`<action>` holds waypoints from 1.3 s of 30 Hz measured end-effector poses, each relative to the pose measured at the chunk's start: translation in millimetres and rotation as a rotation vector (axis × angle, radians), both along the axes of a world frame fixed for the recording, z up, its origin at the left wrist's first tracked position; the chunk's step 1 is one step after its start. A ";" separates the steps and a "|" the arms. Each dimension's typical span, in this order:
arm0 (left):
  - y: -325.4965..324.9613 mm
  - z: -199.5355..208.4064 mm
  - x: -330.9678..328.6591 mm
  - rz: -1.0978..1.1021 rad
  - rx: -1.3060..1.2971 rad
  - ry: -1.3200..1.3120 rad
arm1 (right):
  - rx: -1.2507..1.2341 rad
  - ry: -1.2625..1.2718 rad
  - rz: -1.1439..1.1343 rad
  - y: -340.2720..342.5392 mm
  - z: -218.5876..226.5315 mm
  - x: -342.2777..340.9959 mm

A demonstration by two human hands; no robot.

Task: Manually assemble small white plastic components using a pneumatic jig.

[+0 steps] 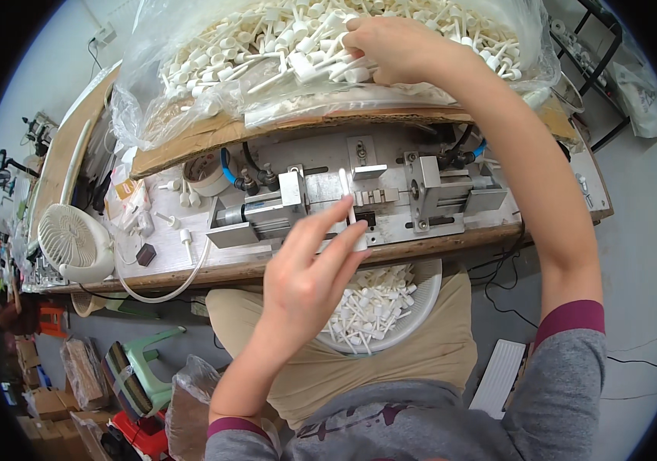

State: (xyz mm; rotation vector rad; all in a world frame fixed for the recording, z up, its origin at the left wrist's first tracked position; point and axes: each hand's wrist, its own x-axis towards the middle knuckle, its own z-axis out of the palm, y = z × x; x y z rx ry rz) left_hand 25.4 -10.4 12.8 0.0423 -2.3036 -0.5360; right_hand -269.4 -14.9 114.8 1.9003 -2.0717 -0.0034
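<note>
My left hand [303, 278] pinches a long-handled white plastic scoop [345, 188] between thumb and fingertips. Its handle stands up beside the small metal fixture block [376, 197] in the middle of the bench press; my fingers hide its lower part. At the far side, my right hand [401, 50] reaches into a heap of white plastic scoops [224, 55], each a small cup on a thin handle. The fingers there are curled, their tips among the scoops; which piece lies between them is hidden.
Pneumatic cylinders flank the fixture, left [263, 211] and right [459, 188]. Cardboard [182, 150] and clear plastic lie under the heap. On my lap sits a white basket [430, 288] of scoops. A small fan [74, 242], tape roll [207, 175] and loose scoops occupy the left bench.
</note>
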 end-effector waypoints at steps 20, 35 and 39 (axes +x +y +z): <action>4.8 -22.2 -17.7 0.136 -0.190 -0.266 | -0.691 -0.876 0.085 80.9 -11.5 37.1; 3.9 -32.5 -16.8 0.086 -0.050 -0.213 | -0.653 -0.113 0.377 141.8 -67.1 99.7; 13.9 -20.1 -9.2 -0.153 0.471 0.069 | -0.559 0.007 0.425 145.3 -78.5 99.4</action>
